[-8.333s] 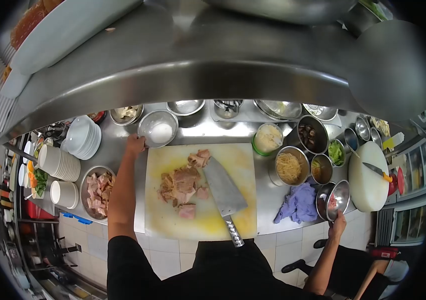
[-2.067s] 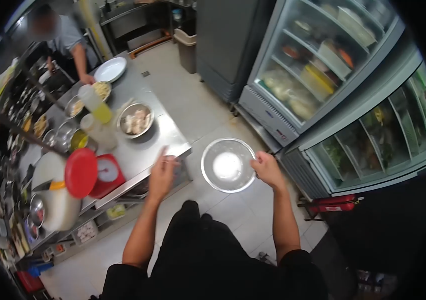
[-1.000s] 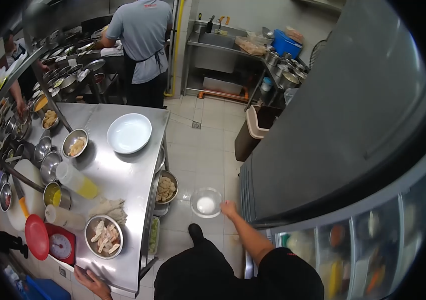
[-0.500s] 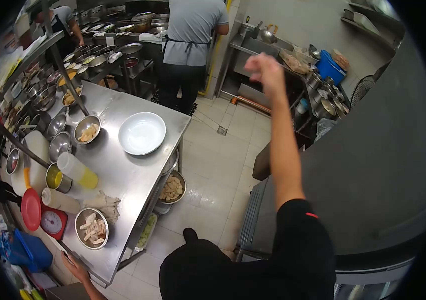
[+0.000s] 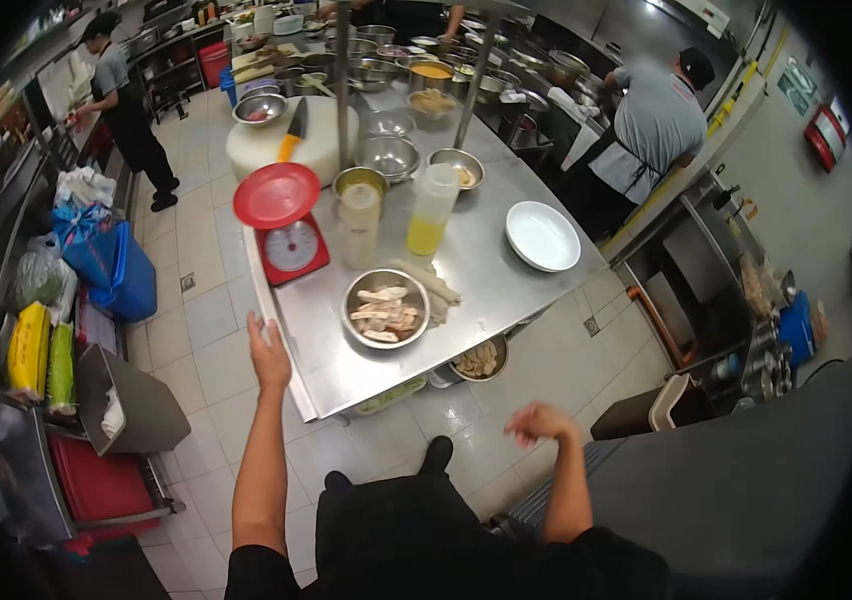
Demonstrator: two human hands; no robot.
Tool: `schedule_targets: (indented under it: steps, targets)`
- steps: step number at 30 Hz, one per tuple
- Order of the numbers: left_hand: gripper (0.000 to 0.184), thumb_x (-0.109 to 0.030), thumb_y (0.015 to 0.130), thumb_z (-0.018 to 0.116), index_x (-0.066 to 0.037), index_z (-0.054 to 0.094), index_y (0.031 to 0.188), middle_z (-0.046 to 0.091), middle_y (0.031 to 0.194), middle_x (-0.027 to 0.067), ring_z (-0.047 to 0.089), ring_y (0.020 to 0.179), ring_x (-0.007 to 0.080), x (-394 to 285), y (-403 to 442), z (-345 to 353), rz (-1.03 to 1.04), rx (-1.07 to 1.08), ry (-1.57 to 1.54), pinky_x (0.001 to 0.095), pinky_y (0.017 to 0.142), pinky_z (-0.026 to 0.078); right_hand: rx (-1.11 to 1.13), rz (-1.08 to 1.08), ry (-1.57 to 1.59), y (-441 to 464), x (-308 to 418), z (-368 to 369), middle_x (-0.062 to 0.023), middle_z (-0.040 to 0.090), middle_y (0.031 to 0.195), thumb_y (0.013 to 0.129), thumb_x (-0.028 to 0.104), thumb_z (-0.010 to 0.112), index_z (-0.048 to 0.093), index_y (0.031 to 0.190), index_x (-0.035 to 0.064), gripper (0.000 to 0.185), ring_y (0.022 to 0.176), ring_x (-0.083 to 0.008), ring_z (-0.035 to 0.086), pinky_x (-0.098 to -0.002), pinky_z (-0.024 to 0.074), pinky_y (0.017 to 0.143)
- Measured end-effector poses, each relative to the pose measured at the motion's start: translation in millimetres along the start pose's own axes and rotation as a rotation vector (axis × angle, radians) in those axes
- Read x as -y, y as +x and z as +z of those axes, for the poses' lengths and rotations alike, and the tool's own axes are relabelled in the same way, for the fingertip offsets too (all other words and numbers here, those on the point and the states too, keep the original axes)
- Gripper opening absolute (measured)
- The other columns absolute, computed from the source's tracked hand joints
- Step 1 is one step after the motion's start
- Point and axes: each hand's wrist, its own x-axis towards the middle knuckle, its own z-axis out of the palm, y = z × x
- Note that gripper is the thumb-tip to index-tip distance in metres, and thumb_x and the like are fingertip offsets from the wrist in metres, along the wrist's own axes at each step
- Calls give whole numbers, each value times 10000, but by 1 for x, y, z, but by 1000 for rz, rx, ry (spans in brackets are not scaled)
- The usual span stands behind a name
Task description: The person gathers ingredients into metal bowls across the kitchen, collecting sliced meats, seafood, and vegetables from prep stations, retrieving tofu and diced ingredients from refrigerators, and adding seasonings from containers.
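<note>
My left hand [image 5: 268, 352] has its fingers spread beside the left edge of the steel table [image 5: 316, 385] and holds nothing. I cannot tell whether it touches the edge. Over the floor, off the table's near right side, hangs my right hand [image 5: 543, 424]; its fingers are loosely bent, a little apart, with nothing visible in them. Nearest on the table is a metal bowl [image 5: 349, 325] of pale strips, perhaps meat, with a crumpled cloth [image 5: 436, 290] beside it. Behind stand a red scale [image 5: 291, 248] with a red pan, a whitish bottle [image 5: 359, 230] and a bottle of yellow liquid [image 5: 433, 210].
A white dish [image 5: 543, 237] lies toward the table's right corner. A knife [image 5: 293, 128] rests on a thick white board [image 5: 236, 150]. Bins [image 5: 131, 400] line the left aisle. Co-workers [image 5: 661, 120] stand farther off. A grey surface [image 5: 706, 480] is close at right.
My view has swung left. My right arm has dropped from raised and outstretched to low beside me. My left hand now shows fully, fingers spread, at the table's edge.
</note>
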Motion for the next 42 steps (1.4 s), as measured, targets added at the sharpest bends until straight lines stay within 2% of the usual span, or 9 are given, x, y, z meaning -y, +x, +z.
schedule_targets:
  steps: [3,7,14,17,20,27,30,32,42]
  targets:
    - [599,-362,963,432,-36,239,1426,501,1264,246,488,1179,340,-13,-27,-27,-146,174,-84,379,994,360,-347,-418,84,-6,102,-3,-31,632,678,909,249,543,651,876,54,225,542,-96,563,-243,448,474]
    - [625,-380,959,445,-42,221,1434,506,1254,253,483,1188,337,39,-92,-94,-102,297,-110,380,987,367,-785,-396,186,74,186,44,-56,635,659,879,231,558,596,833,-16,255,565,-139,624,-275,480,481]
    - [585,-295,892,582,82,389,1296,618,1002,213,592,911,259,258,-204,-249,-652,128,288,341,806,468,-1022,-260,130,153,210,96,-113,601,585,862,222,592,604,859,-93,315,475,-172,617,-297,485,406]
    - [532,-272,886,593,88,442,1247,627,991,204,591,890,233,273,-189,-282,-745,150,286,330,783,471,-1088,-112,-343,120,243,126,-211,639,687,861,354,601,644,781,-25,390,626,-341,640,-417,504,576]
    - [468,-253,889,593,73,484,1206,636,992,184,593,881,205,260,-157,-297,-831,221,166,317,774,473,-1127,-177,-257,103,278,135,-222,641,764,848,342,610,646,832,-5,349,750,-401,623,-466,476,664]
    - [326,-213,826,658,-22,551,584,501,555,-6,418,557,105,282,-40,-313,-629,328,198,295,527,390,-615,-587,137,76,371,149,5,570,645,834,196,668,629,819,35,167,607,-60,493,-239,409,561]
    - [179,-97,788,630,26,669,913,658,777,102,586,712,154,302,23,-320,-587,499,333,304,687,486,-300,-704,251,81,409,154,33,568,667,860,189,652,634,832,39,154,612,-48,480,-224,401,565]
    - [517,-34,755,621,26,506,1256,636,1043,189,613,890,216,270,62,-319,-551,488,266,337,799,490,-126,-746,253,98,430,171,38,573,680,874,182,639,638,844,38,147,613,-47,481,-218,399,568]
    - [846,-27,703,657,20,216,1423,517,1231,259,589,1021,304,293,264,-285,-645,415,264,363,855,486,40,-753,31,230,562,208,-11,560,691,901,290,605,631,928,27,266,660,-77,479,-257,426,616]
